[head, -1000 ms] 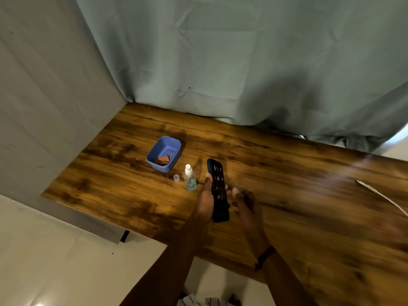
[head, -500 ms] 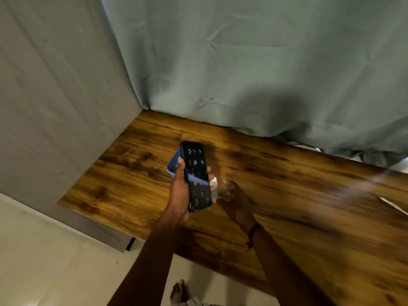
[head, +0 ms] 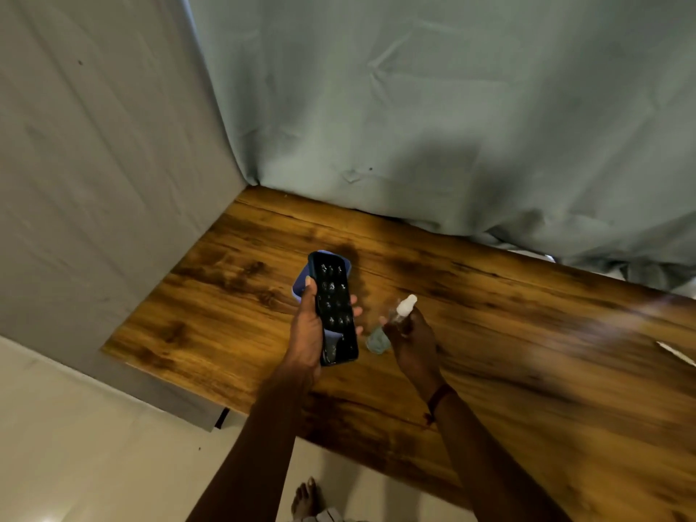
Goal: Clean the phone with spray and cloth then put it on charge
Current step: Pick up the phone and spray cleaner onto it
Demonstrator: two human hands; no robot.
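The left hand [head: 307,333] grips the phone [head: 336,307] by its edges, screen up, lifted above the counter [head: 527,371]. Just to its right, the right hand [head: 412,339] is wrapped around the small spray bottle [head: 391,322], white nozzle uppermost; motion blur hides which way the nozzle faces. To spray well, turn the nozzle toward the screen, keep the bottle near but not touching, and mist lightly (away from the ports). A blue tub [head: 301,284] peeks out beyond the left hand, behind the phone.
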